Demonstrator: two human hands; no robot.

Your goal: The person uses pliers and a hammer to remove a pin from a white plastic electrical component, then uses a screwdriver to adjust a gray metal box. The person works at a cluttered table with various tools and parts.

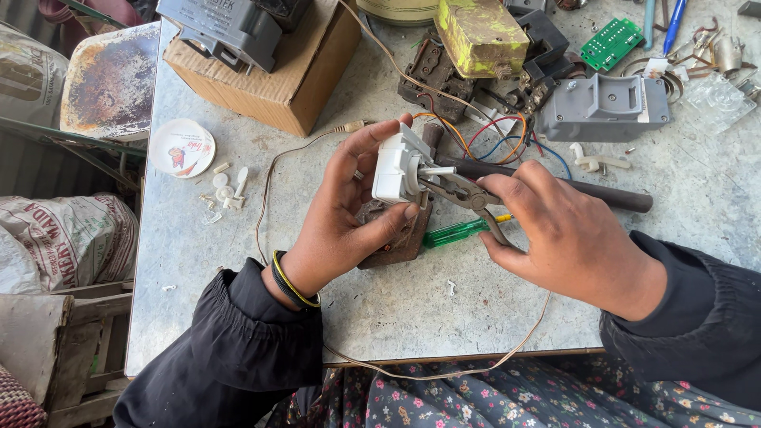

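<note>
Gripping a small white plastic switch part (396,168) in the left hand (341,214), right hand (563,234) closed on pliers (460,192) (light, likely brittle; best held by its body).

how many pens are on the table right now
2. A teal pen and a blue pen lie side by side at the table's top right edge, beside the green circuit board. Clutter there may hide more.
</note>
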